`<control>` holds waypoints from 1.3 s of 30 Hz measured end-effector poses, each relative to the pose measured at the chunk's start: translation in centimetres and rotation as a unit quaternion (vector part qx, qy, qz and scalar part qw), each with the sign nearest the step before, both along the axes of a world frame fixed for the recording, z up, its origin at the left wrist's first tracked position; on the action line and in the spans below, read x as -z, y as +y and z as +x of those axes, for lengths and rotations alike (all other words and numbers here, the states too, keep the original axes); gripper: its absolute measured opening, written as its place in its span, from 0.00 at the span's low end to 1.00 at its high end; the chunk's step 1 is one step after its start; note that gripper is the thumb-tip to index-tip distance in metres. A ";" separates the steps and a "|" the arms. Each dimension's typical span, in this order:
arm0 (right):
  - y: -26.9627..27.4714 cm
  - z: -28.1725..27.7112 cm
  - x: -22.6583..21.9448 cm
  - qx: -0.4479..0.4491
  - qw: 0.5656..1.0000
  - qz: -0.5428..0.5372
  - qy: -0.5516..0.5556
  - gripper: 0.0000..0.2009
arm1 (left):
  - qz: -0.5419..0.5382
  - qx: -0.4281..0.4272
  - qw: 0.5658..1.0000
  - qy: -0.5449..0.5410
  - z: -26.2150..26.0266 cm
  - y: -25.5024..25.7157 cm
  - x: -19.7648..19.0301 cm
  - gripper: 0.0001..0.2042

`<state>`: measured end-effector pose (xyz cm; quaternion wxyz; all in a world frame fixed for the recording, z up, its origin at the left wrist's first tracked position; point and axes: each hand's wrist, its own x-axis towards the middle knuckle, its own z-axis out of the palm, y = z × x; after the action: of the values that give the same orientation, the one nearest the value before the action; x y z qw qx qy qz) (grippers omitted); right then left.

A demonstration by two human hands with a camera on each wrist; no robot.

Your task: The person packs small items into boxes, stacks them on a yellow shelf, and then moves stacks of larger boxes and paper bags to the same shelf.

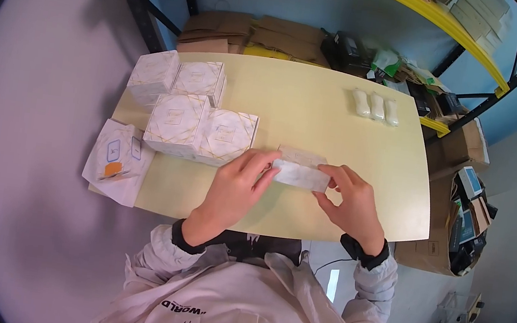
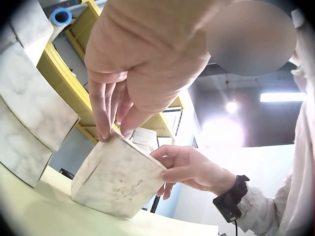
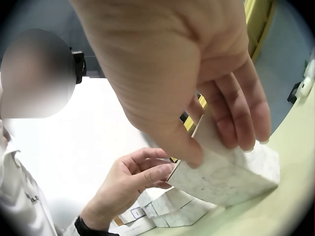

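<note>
A small white marble-patterned cardboard box (image 1: 300, 175) stands tilted near the front of the table. My left hand (image 1: 234, 184) pinches its left upper edge between thumb and fingers. At the opposite upper corner, my right hand (image 1: 355, 203) grips with the thumb on the near side and the fingers along the outer face. From the left wrist, the box's side wall (image 2: 115, 179) shows grey veining and a lower edge close to the tabletop. In the right wrist view, the right thumb lies against the box wall (image 3: 231, 174). The inside of the box is hidden.
Several marble-and-gold boxes (image 1: 175, 121) are grouped at the table's left. A white package with blue-outlined labels and an orange patch (image 1: 114, 155) sits at the front left corner. Three white wrapped bundles (image 1: 377, 106) lie at the back right. A yellow-framed shelf (image 1: 416, 8) rises behind.
</note>
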<state>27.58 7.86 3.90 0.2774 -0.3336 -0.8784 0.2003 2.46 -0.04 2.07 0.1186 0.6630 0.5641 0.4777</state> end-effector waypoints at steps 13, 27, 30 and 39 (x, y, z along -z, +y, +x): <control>0.3 -0.9 3.5 -0.002 0.959 0.197 -0.204 0.14 | 0.111 -0.059 0.989 0.072 -3.1 -2.5 -0.9 0.14; -0.3 -2.1 3.5 -0.014 0.953 0.193 -0.233 0.20 | 0.018 0.061 0.997 0.031 -2.3 -4.4 1.1 0.11; -0.8 -3.6 1.7 -0.027 0.962 0.166 -0.214 0.21 | 0.039 0.060 0.996 0.053 -2.4 -3.9 0.9 0.12; 0.0 -6.4 5.7 -0.101 0.952 0.222 -0.185 0.23 | 0.033 0.056 0.995 0.082 -1.5 -2.9 -0.5 0.13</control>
<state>21.15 7.87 -1.78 0.1551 -0.2049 -0.9657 -0.0381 0.92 -2.98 2.60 0.0768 0.7337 0.5183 0.4327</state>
